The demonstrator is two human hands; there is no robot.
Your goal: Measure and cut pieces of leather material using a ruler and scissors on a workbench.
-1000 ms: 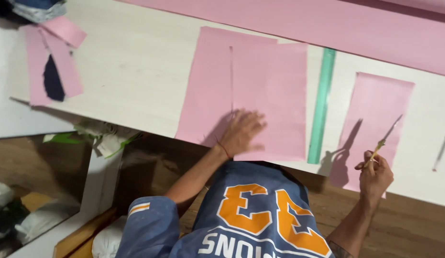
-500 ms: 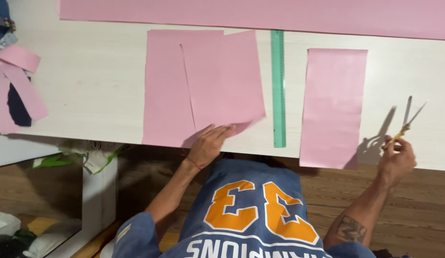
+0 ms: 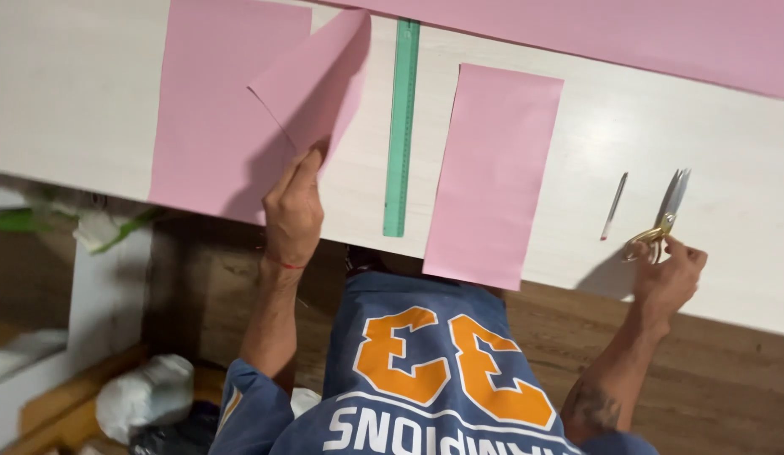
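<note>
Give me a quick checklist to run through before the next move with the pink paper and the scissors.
1. Left hand grips the lifted pink paper flap: ok.
2. Right hand on the gold-handled scissors: ok.
3. Scissor blades closed, lying on the pale wooden table: ok.
4. Long green ruler flat, clear of the flap: ok.
5. Separate pink paper strip fully on the table: not ok, its near end overhangs the edge.
6. Cut line marked on the flap: cannot tell.

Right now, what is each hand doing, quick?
Left hand: closed on the corner of a cut pink paper piece, lifting it.
Right hand: fingers on the scissors lying on the table.
</note>
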